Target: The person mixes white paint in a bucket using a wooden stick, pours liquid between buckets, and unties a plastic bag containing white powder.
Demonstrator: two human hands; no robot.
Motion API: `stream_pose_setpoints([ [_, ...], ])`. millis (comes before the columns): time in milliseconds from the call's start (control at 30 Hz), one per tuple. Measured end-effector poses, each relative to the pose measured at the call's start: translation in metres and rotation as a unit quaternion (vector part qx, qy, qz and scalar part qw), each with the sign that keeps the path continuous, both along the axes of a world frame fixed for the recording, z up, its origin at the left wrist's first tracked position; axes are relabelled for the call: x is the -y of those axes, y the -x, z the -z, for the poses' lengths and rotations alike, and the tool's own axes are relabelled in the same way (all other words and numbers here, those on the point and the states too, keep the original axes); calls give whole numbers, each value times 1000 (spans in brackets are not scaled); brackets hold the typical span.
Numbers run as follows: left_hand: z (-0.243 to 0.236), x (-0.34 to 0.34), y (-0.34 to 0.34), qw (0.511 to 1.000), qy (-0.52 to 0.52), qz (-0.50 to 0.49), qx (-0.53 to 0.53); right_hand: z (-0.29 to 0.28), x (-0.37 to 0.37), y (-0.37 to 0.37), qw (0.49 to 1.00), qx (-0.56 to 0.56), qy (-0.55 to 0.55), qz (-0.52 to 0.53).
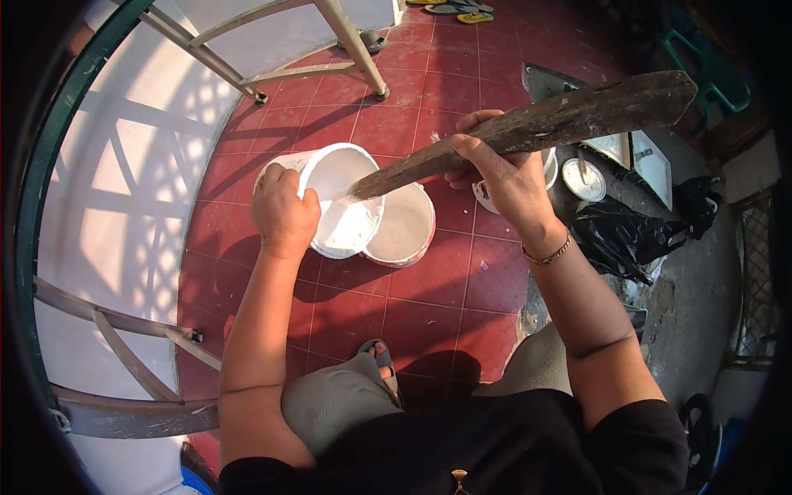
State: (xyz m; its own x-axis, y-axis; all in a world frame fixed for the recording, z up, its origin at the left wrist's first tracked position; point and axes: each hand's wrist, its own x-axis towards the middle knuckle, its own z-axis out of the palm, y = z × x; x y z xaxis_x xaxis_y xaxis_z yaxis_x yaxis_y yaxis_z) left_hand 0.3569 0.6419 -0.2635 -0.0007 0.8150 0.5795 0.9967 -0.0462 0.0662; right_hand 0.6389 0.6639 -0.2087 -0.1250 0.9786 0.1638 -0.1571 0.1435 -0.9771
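My left hand [285, 210] grips the left side of a white bucket [342, 161], which is tilted over a second pale bucket with a red-marked outer wall [396, 256]. My right hand [503, 177] is closed on a long, dark, weathered wooden board [577, 111], held slanting so that its narrow end reaches into the white bucket. White powdery or pasty material [346, 223] lies in the tilted bucket around that end.
Pale metal frames [330, 49] stand at upper and lower left beside a white wall [124, 165]. Right lie a lidded white container [584, 177], metal trays [648, 165] and black plastic bags [619, 239]. A green chair [718, 95] and sandals [466, 16] are behind, on red tiles [495, 272].
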Motion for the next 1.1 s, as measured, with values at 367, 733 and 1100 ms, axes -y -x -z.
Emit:
stream_pose_setpoints([
  [367, 1, 7, -31, 997, -18, 73, -15, 12, 16, -22, 999, -19, 3, 26],
  [733, 3, 4, -50, 996, -20, 85, -19, 18, 18, -30, 999, -4, -6, 36],
  [1100, 5, 2, -67, 997, 3, 80, -2, 21, 22, -33, 999, -6, 1, 32],
])
